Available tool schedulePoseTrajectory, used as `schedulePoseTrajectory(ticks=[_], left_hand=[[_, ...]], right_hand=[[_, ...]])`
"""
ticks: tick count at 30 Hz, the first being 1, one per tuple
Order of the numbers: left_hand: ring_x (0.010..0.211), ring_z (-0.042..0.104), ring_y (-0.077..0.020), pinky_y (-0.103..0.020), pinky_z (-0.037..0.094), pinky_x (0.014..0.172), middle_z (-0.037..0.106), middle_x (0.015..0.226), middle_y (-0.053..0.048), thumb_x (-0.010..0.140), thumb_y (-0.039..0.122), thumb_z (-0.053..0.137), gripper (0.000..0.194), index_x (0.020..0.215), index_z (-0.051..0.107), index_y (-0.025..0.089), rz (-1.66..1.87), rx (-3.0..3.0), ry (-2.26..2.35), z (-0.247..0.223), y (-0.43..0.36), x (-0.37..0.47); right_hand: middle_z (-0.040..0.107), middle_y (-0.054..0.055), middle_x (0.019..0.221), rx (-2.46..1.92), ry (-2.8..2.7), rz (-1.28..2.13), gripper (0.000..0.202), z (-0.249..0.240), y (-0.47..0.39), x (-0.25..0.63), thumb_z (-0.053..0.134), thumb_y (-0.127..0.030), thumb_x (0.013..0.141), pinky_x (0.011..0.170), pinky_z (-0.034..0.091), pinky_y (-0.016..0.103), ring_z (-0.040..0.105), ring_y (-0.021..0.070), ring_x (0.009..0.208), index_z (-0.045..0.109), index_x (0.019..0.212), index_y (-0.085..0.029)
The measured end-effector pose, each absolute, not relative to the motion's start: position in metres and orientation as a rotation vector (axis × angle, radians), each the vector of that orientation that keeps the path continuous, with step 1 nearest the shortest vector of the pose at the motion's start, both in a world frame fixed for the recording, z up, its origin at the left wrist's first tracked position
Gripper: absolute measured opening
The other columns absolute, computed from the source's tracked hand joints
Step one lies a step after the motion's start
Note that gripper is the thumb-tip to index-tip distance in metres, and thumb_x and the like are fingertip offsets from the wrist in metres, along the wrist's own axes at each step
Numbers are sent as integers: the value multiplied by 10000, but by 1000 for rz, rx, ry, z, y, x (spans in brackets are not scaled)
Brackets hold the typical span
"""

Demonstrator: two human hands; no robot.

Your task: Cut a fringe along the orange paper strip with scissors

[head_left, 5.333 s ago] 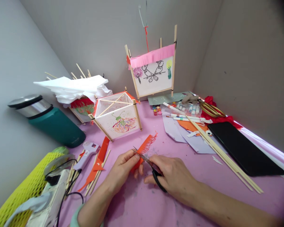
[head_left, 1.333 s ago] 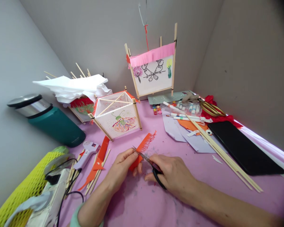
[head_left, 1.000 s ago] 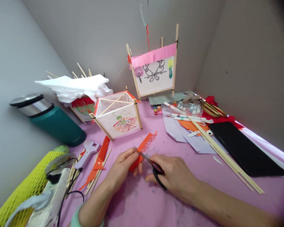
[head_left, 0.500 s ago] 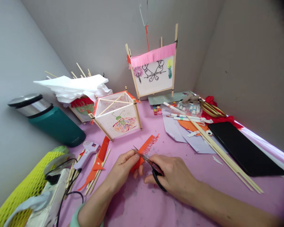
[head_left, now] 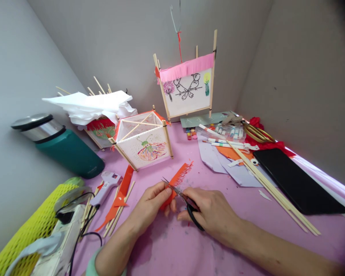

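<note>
- my left fingers (head_left: 161,197) pinching the red paper strip (head_left: 177,178), fringed end out between one and two o'clock
- my right fingers (head_left: 194,192) gripping the scissors (head_left: 178,191), blades across the strip, tips at ten o'clock
- insect-painted lantern (head_left: 151,148) on the tabletop (head_left: 172,251), upper left, near eleven

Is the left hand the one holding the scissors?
No, the black-handled scissors are in the right hand, while the left hand grips the red fringed strip.

a bottle (head_left: 71,151), a lantern (head_left: 151,150), sticks (head_left: 276,191) and paper (head_left: 211,158) are being carried by a purple table (head_left: 175,249).
</note>
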State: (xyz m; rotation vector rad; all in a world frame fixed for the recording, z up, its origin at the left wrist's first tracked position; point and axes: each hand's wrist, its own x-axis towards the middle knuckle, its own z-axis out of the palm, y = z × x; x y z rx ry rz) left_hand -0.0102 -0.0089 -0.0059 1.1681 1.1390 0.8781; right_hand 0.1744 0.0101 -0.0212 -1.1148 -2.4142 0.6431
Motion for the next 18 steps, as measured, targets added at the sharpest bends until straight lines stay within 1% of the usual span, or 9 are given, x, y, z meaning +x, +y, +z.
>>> schedulePoseTrajectory(ticks=[5, 11, 18], left_hand=[[485, 476, -88, -210, 365, 514, 618, 611, -9, 871, 340, 496, 241, 722, 530, 154, 890, 1179, 1142, -8, -8, -11], [514, 487, -88, -220, 377, 554, 619, 645, -4, 880, 339, 488, 222, 783, 557, 152, 963, 1183, 1141, -7, -7, -12], [513, 467, -87, -212, 351, 537, 606, 617, 9, 878, 316, 487, 221, 731, 525, 156, 1046, 1226, 1190, -3, -6, -12]], right_hand=[[586, -35, 675, -1136, -2412, 638, 322, -21, 9, 176, 642, -499, 772, 546, 289, 221, 504, 128, 579, 506, 760, -207], [585, -39, 707, -1124, -2391, 640, 322, -19, 10, 177, 688, -478, 729, 547, 286, 219, 499, 123, 592, 508, 778, -217], [597, -41, 729, -1103, -2383, 658, 266, -20, 9, 177, 647, -453, 765, 561, 299, 223, 512, 120, 611, 525, 820, -222]])
